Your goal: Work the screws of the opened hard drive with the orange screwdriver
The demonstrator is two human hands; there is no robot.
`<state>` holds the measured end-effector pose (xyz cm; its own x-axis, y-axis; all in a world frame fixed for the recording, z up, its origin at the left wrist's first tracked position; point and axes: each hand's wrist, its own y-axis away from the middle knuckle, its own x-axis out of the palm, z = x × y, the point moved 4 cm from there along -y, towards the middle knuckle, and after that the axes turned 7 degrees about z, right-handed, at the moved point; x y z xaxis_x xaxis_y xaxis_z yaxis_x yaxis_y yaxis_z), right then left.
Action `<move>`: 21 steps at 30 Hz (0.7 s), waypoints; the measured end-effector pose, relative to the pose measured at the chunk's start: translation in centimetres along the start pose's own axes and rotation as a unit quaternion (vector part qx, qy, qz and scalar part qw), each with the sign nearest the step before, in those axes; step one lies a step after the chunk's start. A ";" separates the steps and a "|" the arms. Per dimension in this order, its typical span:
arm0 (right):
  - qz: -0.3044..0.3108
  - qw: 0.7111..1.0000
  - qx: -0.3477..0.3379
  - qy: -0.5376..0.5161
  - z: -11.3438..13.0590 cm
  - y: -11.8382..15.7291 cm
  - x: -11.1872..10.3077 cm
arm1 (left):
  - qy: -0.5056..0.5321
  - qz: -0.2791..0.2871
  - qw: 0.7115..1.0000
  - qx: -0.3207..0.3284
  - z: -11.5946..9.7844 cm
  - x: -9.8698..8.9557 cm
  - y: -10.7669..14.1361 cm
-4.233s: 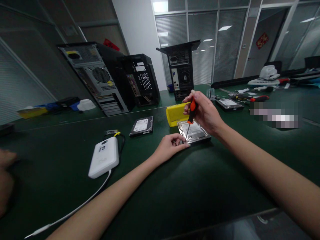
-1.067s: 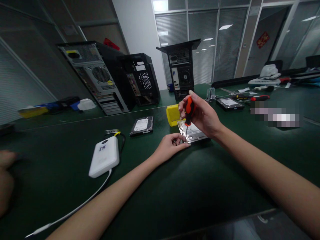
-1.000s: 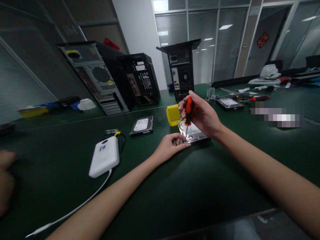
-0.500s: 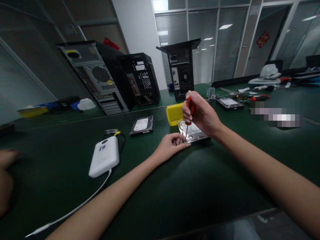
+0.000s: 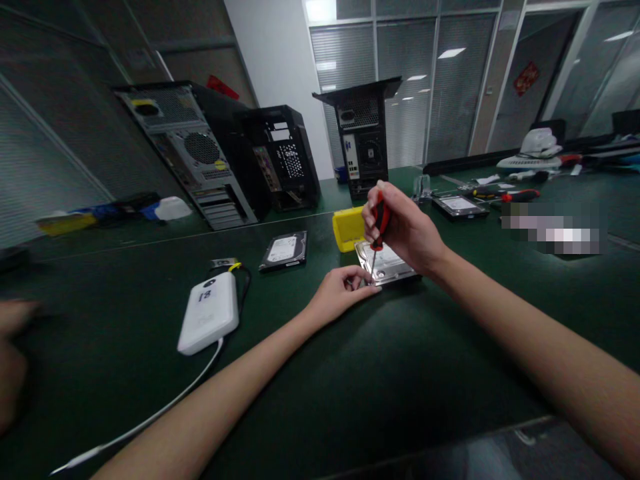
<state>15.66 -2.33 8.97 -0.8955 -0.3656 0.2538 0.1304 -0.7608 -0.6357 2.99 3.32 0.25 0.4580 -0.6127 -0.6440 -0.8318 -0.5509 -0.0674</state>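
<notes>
My right hand [image 5: 409, 228] is closed around the red and black handle of a screwdriver [image 5: 381, 222]. Its thin shaft points down to the near left corner of a silver hard drive [image 5: 393, 268] lying flat on the table. At that same corner, my left hand [image 5: 336, 293] rests with curled fingers and the thumb along the drive's edge, steadying it. The screwdriver's tip and any screw under it are too small to make out. Just behind the drive stands a yellow box [image 5: 349, 231], partly covered by my right hand.
Another hard drive [image 5: 283, 251] lies to the left, near a white power bank [image 5: 209, 317] with a cable. A third hard drive [image 5: 457, 205] and pliers [image 5: 520, 196] lie right. Computer towers [image 5: 203, 150] stand behind. Another person's hand [image 5: 17, 318] shows at the left edge.
My right hand and the screwdriver handle have turned slightly, while the tip stays at the drive's corner. My left hand has not visibly moved.
</notes>
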 end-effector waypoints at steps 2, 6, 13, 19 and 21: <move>0.001 1.000 0.000 -0.003 0.0 0.0 0.0 | -0.001 0.000 1.000 0.001 0.0 0.0 0.0; 0.002 1.000 0.005 -0.016 -0.1 -0.1 0.1 | -0.004 0.001 1.000 0.002 0.1 -0.1 0.0; 0.002 1.000 0.001 -0.008 -0.2 0.0 0.1 | -0.004 0.001 1.000 0.004 0.0 0.0 0.0; -0.018 1.000 0.005 0.011 -0.1 0.0 0.0 | -0.001 -0.001 1.000 0.006 0.0 0.0 0.0; -0.018 1.000 0.009 0.013 -0.1 0.0 0.0 | -0.001 -0.001 1.000 0.007 0.1 0.0 0.0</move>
<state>15.59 -2.27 8.87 -0.9108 -0.3240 0.2560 0.1057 -0.7822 -0.6141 2.95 3.33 0.18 0.4589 -0.6102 -0.6458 -0.8350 -0.5446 -0.0789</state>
